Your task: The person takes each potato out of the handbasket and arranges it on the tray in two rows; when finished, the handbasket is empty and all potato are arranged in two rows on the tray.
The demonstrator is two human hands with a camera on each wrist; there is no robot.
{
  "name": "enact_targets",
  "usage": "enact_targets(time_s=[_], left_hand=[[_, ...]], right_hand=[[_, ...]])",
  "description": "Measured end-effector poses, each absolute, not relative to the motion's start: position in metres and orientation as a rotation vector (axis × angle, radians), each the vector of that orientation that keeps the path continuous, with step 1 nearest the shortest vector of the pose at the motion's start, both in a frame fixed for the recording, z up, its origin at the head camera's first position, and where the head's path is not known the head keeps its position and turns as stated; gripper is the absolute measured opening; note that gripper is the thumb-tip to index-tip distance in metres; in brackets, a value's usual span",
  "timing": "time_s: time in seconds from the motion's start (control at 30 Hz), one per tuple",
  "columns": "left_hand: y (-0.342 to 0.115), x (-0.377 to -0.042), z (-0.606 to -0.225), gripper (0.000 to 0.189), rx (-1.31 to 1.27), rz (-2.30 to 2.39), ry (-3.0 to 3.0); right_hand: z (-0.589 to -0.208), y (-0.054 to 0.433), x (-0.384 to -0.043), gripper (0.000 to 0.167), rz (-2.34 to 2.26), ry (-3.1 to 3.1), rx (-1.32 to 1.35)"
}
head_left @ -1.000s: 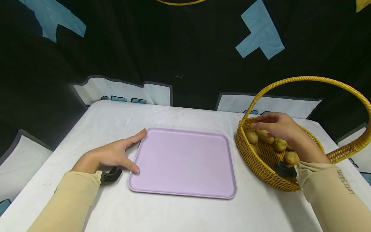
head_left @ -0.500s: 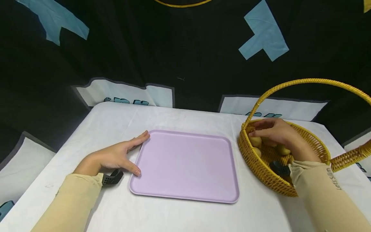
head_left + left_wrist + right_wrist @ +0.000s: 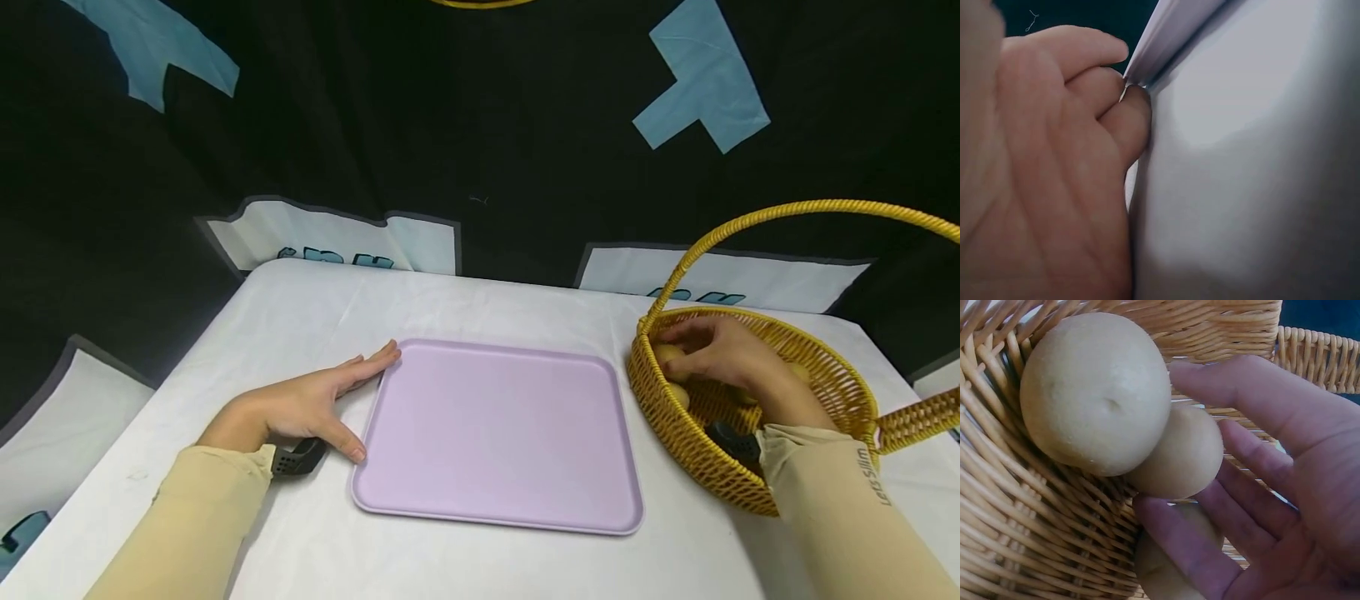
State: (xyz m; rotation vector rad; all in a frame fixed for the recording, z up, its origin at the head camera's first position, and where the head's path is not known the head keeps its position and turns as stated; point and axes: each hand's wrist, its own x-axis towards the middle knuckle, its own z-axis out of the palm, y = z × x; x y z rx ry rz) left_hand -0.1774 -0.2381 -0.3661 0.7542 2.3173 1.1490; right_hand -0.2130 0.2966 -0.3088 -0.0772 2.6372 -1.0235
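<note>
A lilac rectangular tray lies flat on the white-covered table. My left hand rests at its left side, thumb and fingers spread along the rim; in the left wrist view the outer fingers bend slightly beside the tray edge. To the right stands a yellow wicker basket holding several potatoes. Inside it, my right hand has thumb and fingers round a potato. A larger-looking potato sits against that one, and another potato shows partly behind the thumb.
The basket's tall arched handle rises above the right forearm. White cloth covers the table. Behind the far table edge hangs a black curtain with blue and white patches.
My right hand has gone lower into the basket and closed round a potato. The left hand stays at the tray. The whole head view has shifted slightly.
</note>
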Motion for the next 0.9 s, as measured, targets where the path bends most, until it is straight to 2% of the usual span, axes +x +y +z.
enact_targets(time_s=[0.3,0.9], left_hand=[[-0.23,-0.177,-0.362,0.137,0.69,0.999,2.404],[-0.227,-0.173,-0.363,0.141,0.666,0.97,2.441]], right_hand=[[-0.31,0.299,-0.211,0.06,-0.908,2.735,-0.121],[-0.317,0.298,-0.21,0.06,-0.935,2.76,-0.208]])
